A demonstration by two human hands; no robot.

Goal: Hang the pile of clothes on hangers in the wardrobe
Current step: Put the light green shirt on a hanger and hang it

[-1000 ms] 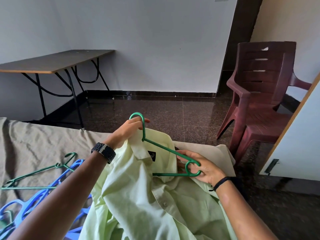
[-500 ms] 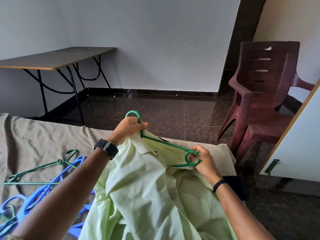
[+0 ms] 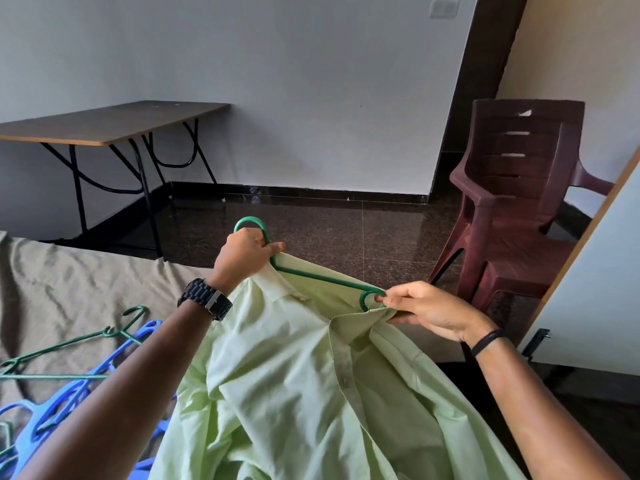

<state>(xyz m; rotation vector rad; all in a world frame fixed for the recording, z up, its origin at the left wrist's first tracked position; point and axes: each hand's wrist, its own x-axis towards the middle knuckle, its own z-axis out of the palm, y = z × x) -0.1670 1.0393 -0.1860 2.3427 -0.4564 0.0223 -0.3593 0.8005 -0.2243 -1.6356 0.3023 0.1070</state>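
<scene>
The pale green shirt point(image 3: 311, 393) is draped over the bed edge point(image 3: 69, 292), beside spare hangers point(image 3: 65, 382). Its shoulder is pinched against the green hanger point(image 3: 322, 277) by the right hand point(image 3: 429, 311); the hook is gripped by the left hand point(image 3: 244, 256). Open floor point(image 3: 346, 233) is seen beyond, bounded by a table point(image 3: 104, 124) and chair point(image 3: 519, 202).

A bed covered with a wrinkled tan sheet point(image 3: 69, 289) carries a loose green hanger point(image 3: 69, 348) lying across a heap of blue hangers point(image 3: 59, 410) at its left, with the pale green shirt point(image 3: 294, 393) draped over it beside them
</scene>
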